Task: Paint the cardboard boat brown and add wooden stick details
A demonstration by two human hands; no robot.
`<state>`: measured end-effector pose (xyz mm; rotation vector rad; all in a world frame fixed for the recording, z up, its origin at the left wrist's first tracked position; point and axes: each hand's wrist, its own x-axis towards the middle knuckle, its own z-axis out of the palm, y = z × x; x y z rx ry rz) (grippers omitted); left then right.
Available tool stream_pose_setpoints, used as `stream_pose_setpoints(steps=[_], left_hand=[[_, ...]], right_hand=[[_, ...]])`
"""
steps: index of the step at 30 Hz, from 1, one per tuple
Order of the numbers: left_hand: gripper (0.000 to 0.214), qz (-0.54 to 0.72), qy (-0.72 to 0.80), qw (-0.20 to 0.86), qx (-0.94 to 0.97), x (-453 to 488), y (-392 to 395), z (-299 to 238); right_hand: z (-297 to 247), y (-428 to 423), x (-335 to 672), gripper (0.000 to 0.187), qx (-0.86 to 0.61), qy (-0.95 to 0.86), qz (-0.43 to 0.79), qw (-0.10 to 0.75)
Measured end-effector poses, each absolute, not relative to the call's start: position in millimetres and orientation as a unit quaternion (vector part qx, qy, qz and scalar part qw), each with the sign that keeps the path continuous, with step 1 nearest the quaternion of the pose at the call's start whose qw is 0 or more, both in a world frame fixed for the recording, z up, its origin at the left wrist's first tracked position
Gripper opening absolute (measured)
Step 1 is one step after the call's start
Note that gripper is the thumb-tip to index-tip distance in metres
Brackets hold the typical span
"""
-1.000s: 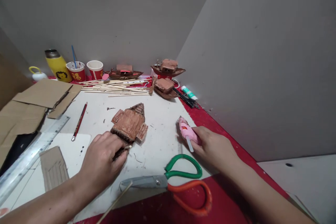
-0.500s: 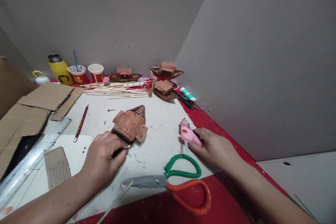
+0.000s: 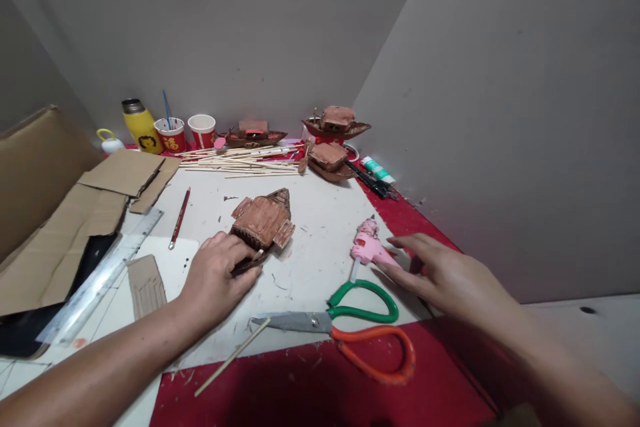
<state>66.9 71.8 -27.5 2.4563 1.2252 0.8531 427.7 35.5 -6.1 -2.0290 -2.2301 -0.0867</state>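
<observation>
A brown model boat (image 3: 261,223) with a ribbed roof and small side flaps lies on the white board, its pointed end away from me. My left hand (image 3: 220,270) grips its near end, thumb and fingers on either side; a pale stick end shows by the fingertips. On the right a pink hot glue gun (image 3: 369,248) rests on the board, a clear glue stick out of its back. Around its handle my right hand (image 3: 440,270) is spread, thumb and forefinger apart. Scissors (image 3: 320,323) with green and orange handles lie between my arms, beside a thin wooden stick (image 3: 233,357).
Cardboard pieces (image 3: 90,207) and a clear ruler (image 3: 100,280) lie left, near a red pencil (image 3: 180,219). Along the back are a yellow bottle (image 3: 140,127), paper cups (image 3: 202,132), thin sticks (image 3: 245,163) and other model boats (image 3: 327,160). A grey wall (image 3: 480,113) bounds the right.
My right hand has loosened from the glue gun, its fingers now spread and drawn slightly right. My left hand still holds the boat. The whole view has shifted a little.
</observation>
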Motion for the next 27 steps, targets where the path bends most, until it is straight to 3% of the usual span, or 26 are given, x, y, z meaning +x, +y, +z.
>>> stream_pose_setpoints(steps=[7, 13, 22, 27], left_hand=[[0.004, 0.311, 0.413, 0.137, 0.845, 66.3, 71.7, -26.7], [0.013, 0.325, 0.417, 0.135, 0.838, 61.1, 68.7, -19.8], [0.008, 0.36, 0.464, 0.129, 0.799, 39.3, 48.1, 7.7], [0.032, 0.34, 0.526, 0.151, 0.765, 27.2, 33.4, 11.8]], right_hand=[[15.3, 20.0, 404.5, 0.045, -0.618, -0.771, -0.015, 0.153], [23.5, 12.3, 376.4, 0.028, -0.502, -0.838, 0.05, 0.205], [23.4, 6.4, 335.6, 0.02, -0.392, -0.897, 0.114, 0.172], [24.7, 4.0, 300.6, 0.021, -0.315, -0.934, 0.14, 0.093]])
